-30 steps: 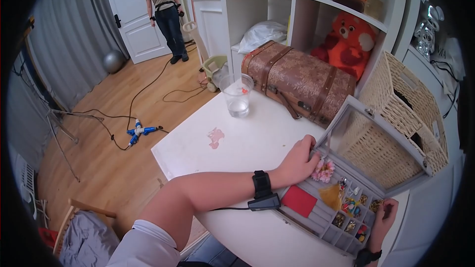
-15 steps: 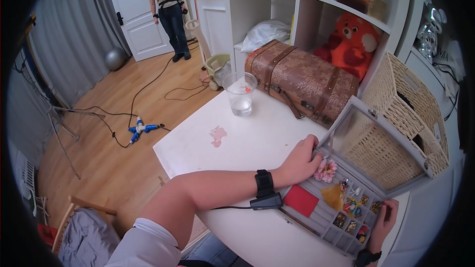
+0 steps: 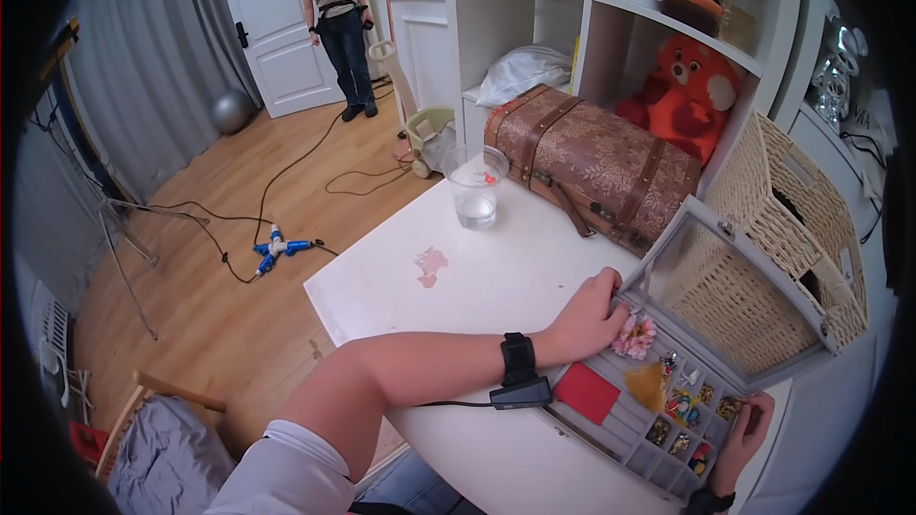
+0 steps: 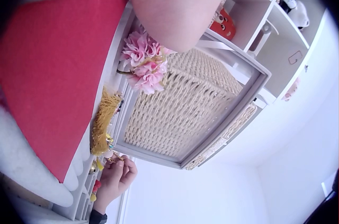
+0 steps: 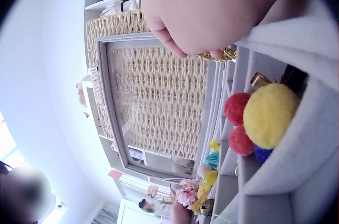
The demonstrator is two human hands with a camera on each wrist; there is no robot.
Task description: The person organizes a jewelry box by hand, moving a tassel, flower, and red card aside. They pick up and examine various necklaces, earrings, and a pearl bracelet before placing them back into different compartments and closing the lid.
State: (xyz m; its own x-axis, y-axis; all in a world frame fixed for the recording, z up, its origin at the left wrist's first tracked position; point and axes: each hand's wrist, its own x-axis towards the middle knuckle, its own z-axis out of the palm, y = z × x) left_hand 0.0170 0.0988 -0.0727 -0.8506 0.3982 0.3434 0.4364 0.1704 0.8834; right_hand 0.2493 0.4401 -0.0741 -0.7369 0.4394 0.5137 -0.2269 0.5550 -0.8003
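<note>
A grey jewellery box [image 3: 618, 439] lies on the white table with its clear lid raised. My left hand [image 3: 584, 318] grips its left end, fingers bent over the edge beside pink flowers [image 3: 634, 336]. At the opposite end, my right hand [image 3: 746, 434] has its fingers curled over the rim, beside gold jewellery [image 5: 226, 53]; the exact contact there is partly hidden. Inside lie a red square [image 3: 586, 392], a yellow tassel [image 3: 646, 385] and small trinkets. In the right wrist view, a yellow pompom [image 5: 271, 115] and red ones fill a compartment.
Behind the box stands a woven basket [image 3: 763, 219], with a brown patterned trunk [image 3: 596, 157] to its left. A clear plastic cup [image 3: 475, 195] holding liquid is near the table's far edge. A person [image 3: 339, 29] stands by the door; cables cross the floor.
The head view has shifted slightly, so the scene sits a little lower and further right. Both hands keep their places at the box, which stays still on the table.
</note>
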